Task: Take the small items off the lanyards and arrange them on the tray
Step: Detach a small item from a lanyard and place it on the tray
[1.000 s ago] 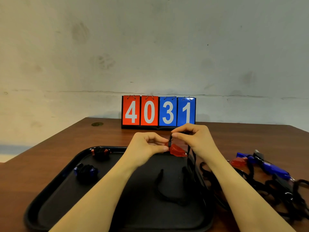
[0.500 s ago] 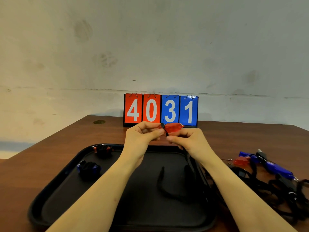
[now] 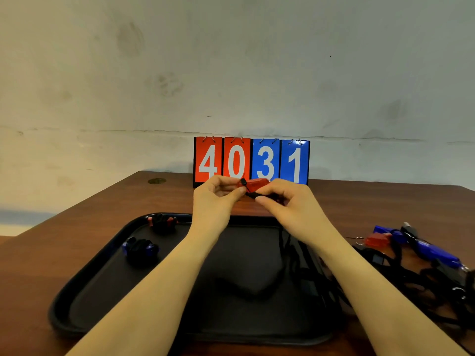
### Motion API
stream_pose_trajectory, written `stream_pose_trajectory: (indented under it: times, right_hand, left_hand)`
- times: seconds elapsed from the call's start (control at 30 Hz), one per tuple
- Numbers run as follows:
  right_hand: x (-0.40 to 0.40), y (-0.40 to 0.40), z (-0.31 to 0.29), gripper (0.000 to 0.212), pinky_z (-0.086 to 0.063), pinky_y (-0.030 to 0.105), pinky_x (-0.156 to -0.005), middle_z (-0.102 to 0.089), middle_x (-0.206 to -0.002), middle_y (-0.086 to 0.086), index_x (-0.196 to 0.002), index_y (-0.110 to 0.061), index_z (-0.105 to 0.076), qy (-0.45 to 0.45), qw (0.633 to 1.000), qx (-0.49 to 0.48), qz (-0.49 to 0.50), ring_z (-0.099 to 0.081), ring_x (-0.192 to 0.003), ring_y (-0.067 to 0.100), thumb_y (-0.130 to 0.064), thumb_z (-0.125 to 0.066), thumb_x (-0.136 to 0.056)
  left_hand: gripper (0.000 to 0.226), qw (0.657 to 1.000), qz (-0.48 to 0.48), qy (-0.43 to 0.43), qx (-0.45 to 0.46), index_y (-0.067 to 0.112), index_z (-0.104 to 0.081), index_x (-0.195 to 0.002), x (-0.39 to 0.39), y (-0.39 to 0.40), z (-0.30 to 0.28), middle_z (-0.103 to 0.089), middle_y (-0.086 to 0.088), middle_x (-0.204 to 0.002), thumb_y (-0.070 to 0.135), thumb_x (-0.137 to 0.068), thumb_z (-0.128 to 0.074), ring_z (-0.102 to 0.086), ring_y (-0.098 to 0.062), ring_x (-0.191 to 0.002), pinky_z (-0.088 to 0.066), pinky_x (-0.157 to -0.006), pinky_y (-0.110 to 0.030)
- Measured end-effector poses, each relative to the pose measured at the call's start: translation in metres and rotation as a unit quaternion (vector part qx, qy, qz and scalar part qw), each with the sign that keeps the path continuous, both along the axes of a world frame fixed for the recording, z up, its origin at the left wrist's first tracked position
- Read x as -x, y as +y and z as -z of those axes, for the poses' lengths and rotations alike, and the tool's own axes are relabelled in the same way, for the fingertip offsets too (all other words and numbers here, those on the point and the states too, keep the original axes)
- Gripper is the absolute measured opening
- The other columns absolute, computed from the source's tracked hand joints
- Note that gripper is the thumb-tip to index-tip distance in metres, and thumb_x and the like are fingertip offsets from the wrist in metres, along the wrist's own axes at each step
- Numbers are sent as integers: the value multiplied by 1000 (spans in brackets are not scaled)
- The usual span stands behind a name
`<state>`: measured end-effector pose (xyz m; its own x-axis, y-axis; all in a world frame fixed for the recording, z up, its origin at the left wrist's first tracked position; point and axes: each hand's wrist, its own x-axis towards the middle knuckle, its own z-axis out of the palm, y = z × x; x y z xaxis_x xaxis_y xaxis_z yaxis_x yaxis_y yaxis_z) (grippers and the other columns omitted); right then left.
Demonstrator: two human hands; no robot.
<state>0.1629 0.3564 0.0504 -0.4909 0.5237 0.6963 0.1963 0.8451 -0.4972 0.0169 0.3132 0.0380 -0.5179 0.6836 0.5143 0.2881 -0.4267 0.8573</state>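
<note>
Both hands are raised above the far edge of the black tray [image 3: 84, 286]. My left hand [image 3: 216, 199] and my right hand [image 3: 288, 201] pinch a small red item [image 3: 255, 184] between them, with a black clip at its left end. Its black lanyard [image 3: 285, 255] hangs from my right hand down onto the tray. Two small items lie in the tray's far left part: a red and black one [image 3: 163, 223] and a blue and black one [image 3: 140, 249].
A pile of black lanyards [image 3: 424, 276] lies on the brown table right of the tray, with a red item [image 3: 377, 239] and blue items [image 3: 434, 251] still on them. A flip scoreboard reading 4031 [image 3: 251, 161] stands at the back against the wall.
Both hands have lifted the red item up and away from me, from just over the tray to in front of the scoreboard's base. The lanyard hangs lower from it.
</note>
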Motion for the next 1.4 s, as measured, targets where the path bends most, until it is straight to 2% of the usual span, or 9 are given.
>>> stream_pose_trajectory:
  times: [0.07,0.17,0.4,0.7,0.93,1.1,1.23,1.33,1.4]
  right_hand:
    - [5,5,7,22,-42,19,-77,-65,-94,-2,-93,-14,-68,-55,971,-213,93,-57,-86,11,-26,-50,-89]
    - [10,6,11,32,-46,25,-79,-65,-102,6,-94,-9,-66,-47,957,-247,142,-63,-91,20,-27,-41,-89]
    - [6,10,13,24,-53,28,-66,-71,-87,5,-97,-9,-67,10,961,-216,172,-67,-79,21,-24,-51,-89]
    - [-1,18,15,18,-47,18,-78,-70,-92,5,-101,-7,-69,60,978,-139,142,-62,-89,12,-14,-62,-86]
    - [-6,18,6,9,-52,11,-71,-68,-77,-13,-82,-24,-71,159,979,104,77,-64,-77,-3,-15,-69,-81]
    - [-11,31,8,8,-50,10,-64,-71,-82,-4,-87,-16,-73,186,961,198,50,-64,-87,5,-18,-70,-80]
    - [-10,34,12,11,-51,12,-66,-70,-90,0,-91,-16,-72,153,961,227,39,-61,-96,6,-19,-66,-83]
    - [-8,29,14,17,-47,14,-69,-65,-68,-1,-71,-21,-68,79,978,186,47,-59,-74,5,-21,-61,-87]
    - [-6,26,15,16,-46,16,-70,-61,-61,-4,-75,-24,-68,38,986,158,36,-57,-65,3,-22,-60,-88]
  left_hand:
    - [17,999,-8,36,9,21,-61,-89,1,1,1,-64,10,-85,9,-80,-69,-62,3,-78,-48,-66,-3]
    - [15,999,-7,47,5,17,-61,-92,2,2,3,-62,13,-86,8,-81,-68,-58,16,-74,-43,-62,2]
    - [15,994,27,106,6,15,-63,-93,-2,2,4,-60,17,-86,7,-81,-67,-55,22,-76,-41,-61,4]
    - [18,988,76,128,28,22,-64,-85,-4,-1,4,-65,12,-86,5,-80,-68,-61,3,-86,-48,-70,-5]
    - [16,986,124,105,39,19,-66,-85,-1,-1,4,-68,6,-88,5,-78,-70,-66,-7,-90,-54,-76,-17]
    - [18,985,161,58,29,18,-66,-83,-2,0,5,-70,5,-87,2,-77,-69,-66,-11,-94,-56,-78,-23]
    - [20,984,177,8,13,17,-65,-81,-3,0,4,-70,6,-86,-2,-77,-67,-66,-14,-97,-56,-80,-27]
    - [22,983,178,-47,-8,18,-66,-81,-3,0,4,-71,6,-86,-4,-78,-65,-67,-12,-94,-55,-83,-31]
    - [20,980,176,-90,-23,16,-66,-83,-1,0,3,-71,3,-85,-3,-79,-64,-68,-15,-89,-55,-82,-32]
